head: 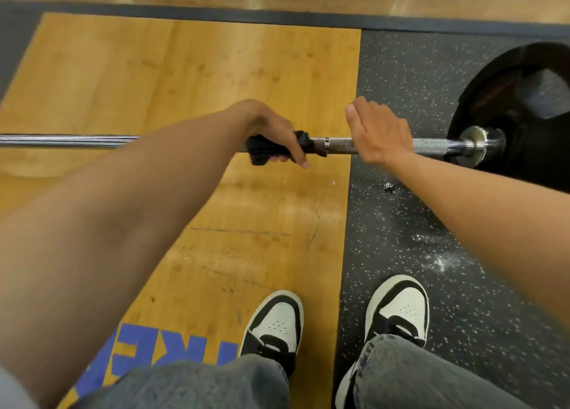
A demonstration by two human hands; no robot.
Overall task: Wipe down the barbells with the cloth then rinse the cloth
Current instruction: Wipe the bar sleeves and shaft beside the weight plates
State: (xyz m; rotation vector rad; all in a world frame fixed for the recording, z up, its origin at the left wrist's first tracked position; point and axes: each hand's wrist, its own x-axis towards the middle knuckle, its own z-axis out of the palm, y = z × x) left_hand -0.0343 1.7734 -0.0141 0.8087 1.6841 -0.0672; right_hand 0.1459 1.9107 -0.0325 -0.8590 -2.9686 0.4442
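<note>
Black cloth (265, 152) gripped by left hand (274, 132), right hand (377, 134) curled over barbell (339, 145)

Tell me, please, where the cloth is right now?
The black cloth is wrapped around the barbell near the middle of the head view, gripped by the left hand, just left of the right hand.

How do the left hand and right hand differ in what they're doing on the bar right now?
The left hand grips the black cloth wrapped around the barbell; the right hand grips bare knurled steel, with no cloth. The left hand is over the wooden platform; the right hand is over the speckled rubber flooring, nearer the black weight plate. Both curl over the bar from above.
</note>
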